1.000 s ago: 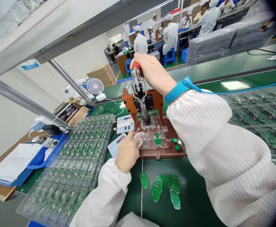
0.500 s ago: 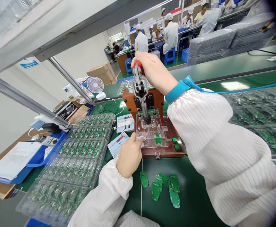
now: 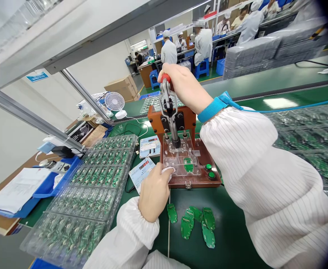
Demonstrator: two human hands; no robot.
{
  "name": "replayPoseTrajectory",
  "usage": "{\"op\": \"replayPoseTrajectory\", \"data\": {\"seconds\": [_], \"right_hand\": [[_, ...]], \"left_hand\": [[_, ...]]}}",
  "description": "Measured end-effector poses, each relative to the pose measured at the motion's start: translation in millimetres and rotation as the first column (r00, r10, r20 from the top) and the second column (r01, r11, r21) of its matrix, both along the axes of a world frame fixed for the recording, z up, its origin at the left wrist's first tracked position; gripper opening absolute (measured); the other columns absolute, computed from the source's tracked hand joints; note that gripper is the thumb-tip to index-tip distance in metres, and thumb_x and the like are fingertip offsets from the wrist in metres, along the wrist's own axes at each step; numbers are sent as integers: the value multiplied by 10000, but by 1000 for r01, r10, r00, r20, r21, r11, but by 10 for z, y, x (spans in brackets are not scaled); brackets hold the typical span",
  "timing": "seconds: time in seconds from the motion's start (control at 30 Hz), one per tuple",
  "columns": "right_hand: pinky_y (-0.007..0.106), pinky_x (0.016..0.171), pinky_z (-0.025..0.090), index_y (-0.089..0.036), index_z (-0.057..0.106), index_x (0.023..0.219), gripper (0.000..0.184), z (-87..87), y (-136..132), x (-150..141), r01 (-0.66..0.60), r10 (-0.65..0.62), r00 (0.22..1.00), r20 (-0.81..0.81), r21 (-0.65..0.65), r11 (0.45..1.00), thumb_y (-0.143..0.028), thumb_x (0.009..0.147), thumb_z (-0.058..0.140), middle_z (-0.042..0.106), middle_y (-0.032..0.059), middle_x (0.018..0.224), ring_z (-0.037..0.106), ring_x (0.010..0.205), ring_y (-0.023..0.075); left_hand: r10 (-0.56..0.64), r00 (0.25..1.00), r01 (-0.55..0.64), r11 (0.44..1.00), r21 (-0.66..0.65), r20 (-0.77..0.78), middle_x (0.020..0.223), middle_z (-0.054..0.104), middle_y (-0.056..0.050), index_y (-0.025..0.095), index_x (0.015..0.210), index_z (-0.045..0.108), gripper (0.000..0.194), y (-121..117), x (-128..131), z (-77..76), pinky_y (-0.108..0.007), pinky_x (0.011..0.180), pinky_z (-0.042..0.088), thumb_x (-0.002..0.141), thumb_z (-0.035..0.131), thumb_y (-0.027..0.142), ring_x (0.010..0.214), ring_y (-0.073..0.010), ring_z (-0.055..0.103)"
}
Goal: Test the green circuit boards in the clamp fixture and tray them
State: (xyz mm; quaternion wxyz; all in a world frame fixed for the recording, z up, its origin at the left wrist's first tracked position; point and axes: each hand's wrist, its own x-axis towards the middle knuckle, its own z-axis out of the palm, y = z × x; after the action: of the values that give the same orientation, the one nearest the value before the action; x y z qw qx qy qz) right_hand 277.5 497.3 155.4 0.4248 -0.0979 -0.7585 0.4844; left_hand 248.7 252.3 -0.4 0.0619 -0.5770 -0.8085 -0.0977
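My right hand [image 3: 184,86] is wrapped round the red knob [image 3: 166,77] of a toggle clamp [image 3: 169,102] on a press fixture. Below the clamp, a clear plate [image 3: 177,164] sits over the brown base [image 3: 203,181], with one green circuit board [image 3: 188,164] showing at it. At the base's front left corner, my left hand [image 3: 154,192] has its thumb and fingers closed on a small white piece [image 3: 168,171], too small to identify. Several loose green boards [image 3: 208,218] lie on the table in front of the fixture.
Clear trays of circuit boards [image 3: 96,190] stand at the left, more trays [image 3: 301,142] at the right. Two meters with red digits [image 3: 143,172] sit beside the fixture. A white fan [image 3: 115,102] is behind. A blue wrist strap cord [image 3: 287,110] runs off right.
My left hand has drawn back slightly from the clear plate toward the front edge of the base, with the white piece. My right hand stays on the red knob.
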Motion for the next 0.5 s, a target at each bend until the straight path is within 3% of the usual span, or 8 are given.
{"op": "replayPoseTrajectory", "data": {"seconds": [0.3, 0.4, 0.5], "right_hand": [[382, 793, 447, -280, 530, 681, 393, 52, -65, 27, 49, -49, 998, 31, -2, 999, -296, 1036, 364, 547, 21, 670, 561, 742, 218], [356, 743, 426, -230, 550, 696, 395, 79, -114, 31, 56, -56, 998, 33, -6, 998, -224, 1045, 365, 541, -1, 688, 540, 698, 174], [372, 751, 401, -217, 591, 693, 387, 55, -71, 30, 79, -82, 995, 55, 66, 995, -136, 1007, 380, 563, -14, 697, 550, 716, 160]], "left_hand": [[-22, 996, 21, 1000, 9, 82, 1081, 615, -79, 271, 1171, 744, 426, 20, -56, 24, -326, 737, 517, 955, 465, 31, 913, -234, 651], [-84, 955, 59, 994, 94, 285, 1064, 619, -69, 253, 1109, 754, 411, -224, -16, 96, -309, 799, 513, 963, 437, 36, 914, -198, 650], [-160, 832, 109, 986, 126, 531, 1054, 644, -56, 247, 1051, 758, 320, -701, -193, 290, -263, 835, 508, 1019, 455, 150, 928, -158, 661]]}}
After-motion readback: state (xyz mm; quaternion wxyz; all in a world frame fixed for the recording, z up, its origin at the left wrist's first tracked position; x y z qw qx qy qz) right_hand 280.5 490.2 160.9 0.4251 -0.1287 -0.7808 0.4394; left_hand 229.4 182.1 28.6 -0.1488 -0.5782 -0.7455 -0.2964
